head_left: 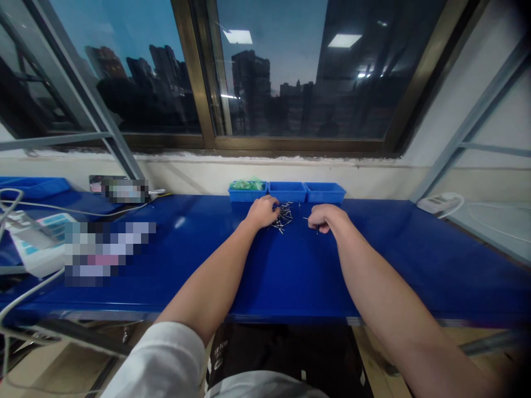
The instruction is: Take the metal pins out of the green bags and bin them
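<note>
A loose pile of thin metal pins or screws (285, 214) lies on the blue table (199, 249); their exact kind is too small to tell. My left hand (262, 212) rests at the pile's left edge, fingers bent around a small gap and touching or nearly touching the pieces. To the right of the pile, my right hand (326, 218) is closed just above the table. One thin metal piece (306, 219) pokes out leftward from its fingers. Whatever else lies inside that fist is hidden.
Three blue bins stand along the wall: a left bin (248, 195) with green plastic-like material, a middle bin (287, 192) and a right bin (326, 193). A white device with a keypad (41, 243) and cables sits left. A white power strip (437, 203) lies right.
</note>
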Available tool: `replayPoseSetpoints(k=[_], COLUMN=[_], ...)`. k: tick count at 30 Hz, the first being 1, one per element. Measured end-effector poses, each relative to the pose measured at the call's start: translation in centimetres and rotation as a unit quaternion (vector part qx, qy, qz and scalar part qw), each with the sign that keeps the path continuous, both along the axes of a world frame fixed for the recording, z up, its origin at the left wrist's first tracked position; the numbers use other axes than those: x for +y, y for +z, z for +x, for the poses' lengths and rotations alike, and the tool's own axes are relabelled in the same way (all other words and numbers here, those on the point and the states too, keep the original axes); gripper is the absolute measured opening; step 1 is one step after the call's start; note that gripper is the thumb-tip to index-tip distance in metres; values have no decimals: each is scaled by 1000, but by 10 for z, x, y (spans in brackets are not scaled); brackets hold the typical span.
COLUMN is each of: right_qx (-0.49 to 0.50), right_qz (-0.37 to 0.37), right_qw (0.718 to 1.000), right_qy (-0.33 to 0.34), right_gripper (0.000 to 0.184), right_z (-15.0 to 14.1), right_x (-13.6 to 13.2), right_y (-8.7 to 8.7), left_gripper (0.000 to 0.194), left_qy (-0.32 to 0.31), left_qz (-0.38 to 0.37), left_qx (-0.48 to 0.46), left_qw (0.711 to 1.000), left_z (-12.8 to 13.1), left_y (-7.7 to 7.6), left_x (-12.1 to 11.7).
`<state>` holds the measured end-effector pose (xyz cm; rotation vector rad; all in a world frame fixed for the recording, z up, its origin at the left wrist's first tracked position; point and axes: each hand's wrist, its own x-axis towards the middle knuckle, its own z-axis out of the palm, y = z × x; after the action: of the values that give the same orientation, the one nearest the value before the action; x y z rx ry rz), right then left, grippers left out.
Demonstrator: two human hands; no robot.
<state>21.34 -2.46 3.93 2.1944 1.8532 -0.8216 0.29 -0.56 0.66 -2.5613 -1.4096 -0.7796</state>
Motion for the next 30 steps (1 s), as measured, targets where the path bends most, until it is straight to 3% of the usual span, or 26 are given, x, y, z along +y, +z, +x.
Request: replayPoseSetpoints(k=[4,8,11,13,17,22,27,30], right_qx=[22,45,121,236,422,497,512,501], right_qz=[29,169,316,369,348,332,362,372], right_qw=[999,984,940,898,837,802,778,781], right_qy=[0,-40,-52,-38,-26,-19,-24,-15], right_gripper=[7,6,6,5,11,29,33,33], right_z=[-3,-7,-16,-25,-36,-37,-39,-40], right_x=[4,11,12,12,11,13,16,17], right_y=[-4,-2,-7,-16,-33,-38,-39,-40], left_gripper=[22,23,23,24,29,26,33,34], left_qy=[-1,-5,-21,-49,-117,-134,-68,-34], left_qz=[2,2,4,7,1,-8,1,-2], left_qx=[-2,-10,-19,-27,-31,-20,5,10], left_qw=[1000,1000,1000,998,993,991,998,999], left_z=[-1,0,1,2,6,9,10,11], left_y=[-1,0,0,1,2,3,6,7], left_x=[2,2,0,-1,-3,-2,-5,-8])
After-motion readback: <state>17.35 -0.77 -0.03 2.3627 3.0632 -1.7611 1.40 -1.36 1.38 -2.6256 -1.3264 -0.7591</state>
